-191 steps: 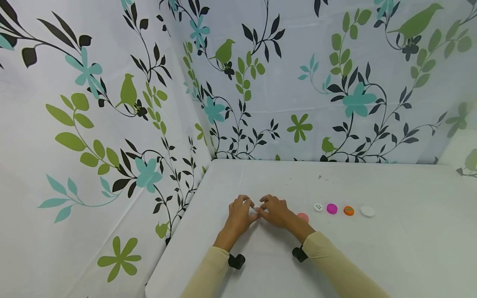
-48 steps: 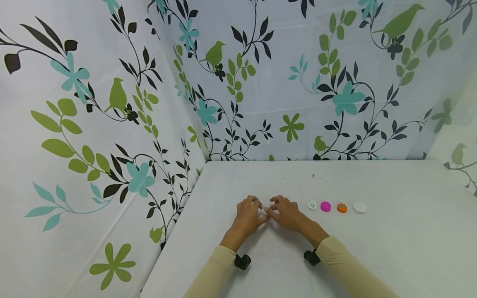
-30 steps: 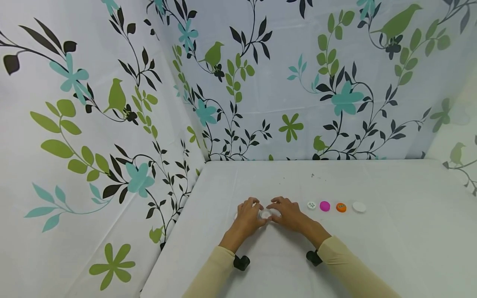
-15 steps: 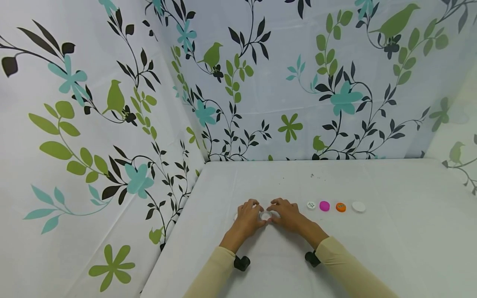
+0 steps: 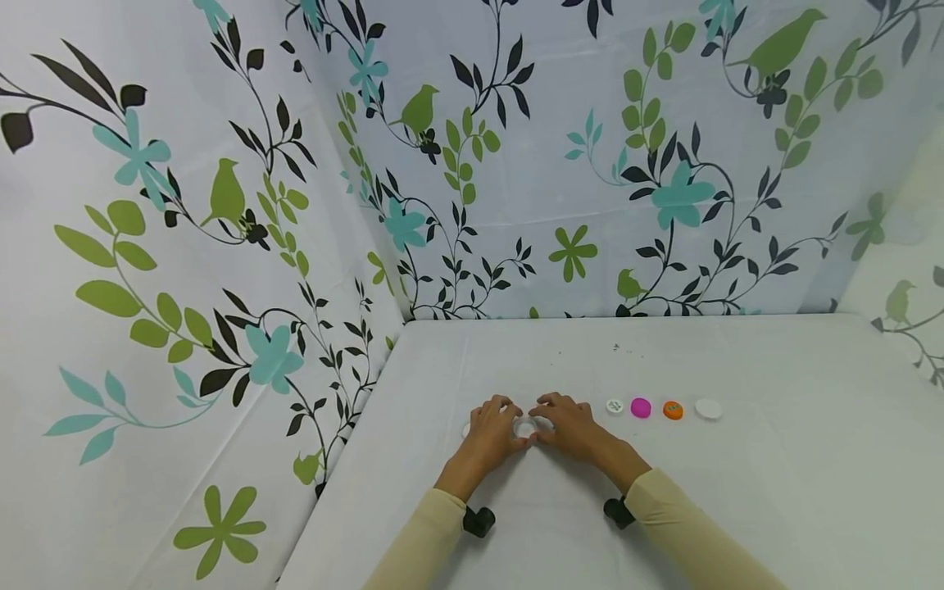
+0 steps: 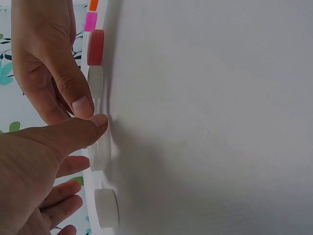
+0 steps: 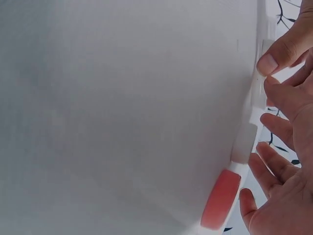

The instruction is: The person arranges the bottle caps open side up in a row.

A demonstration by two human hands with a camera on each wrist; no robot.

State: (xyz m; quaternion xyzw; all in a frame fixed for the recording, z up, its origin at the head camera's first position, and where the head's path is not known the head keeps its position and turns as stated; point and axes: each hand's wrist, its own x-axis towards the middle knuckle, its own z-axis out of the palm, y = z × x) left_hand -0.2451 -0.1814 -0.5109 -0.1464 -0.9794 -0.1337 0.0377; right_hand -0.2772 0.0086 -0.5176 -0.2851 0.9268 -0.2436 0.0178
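My left hand (image 5: 490, 430) and right hand (image 5: 569, 424) meet over the white table (image 5: 560, 524). Between them lies a whitish, see-through round cap (image 5: 526, 427). The thumb tips come together at its near edge, and the index fingers curve round its far side. In the left wrist view the left thumb overlaps the top of this cap (image 6: 100, 152). Under the right hand's fingers sits another pale cap (image 7: 244, 142), with a red cap (image 7: 221, 199) beside it. The red one is hidden in the head view. A white cap (image 6: 106, 208) stands on its own by the left hand.
To the right of my hands a row continues: a white cap with dark marks (image 5: 614, 406), a magenta cap (image 5: 640, 407), an orange cap (image 5: 673, 410) and a plain white cap (image 5: 709, 409). A patterned curtain (image 5: 472, 164) hangs behind and along the left side.
Over the last second and a half, my fingertips have spread and the see-through cap has come into view between them. The red cap, seen earliest by my right wrist, is now covered. The row stays put.
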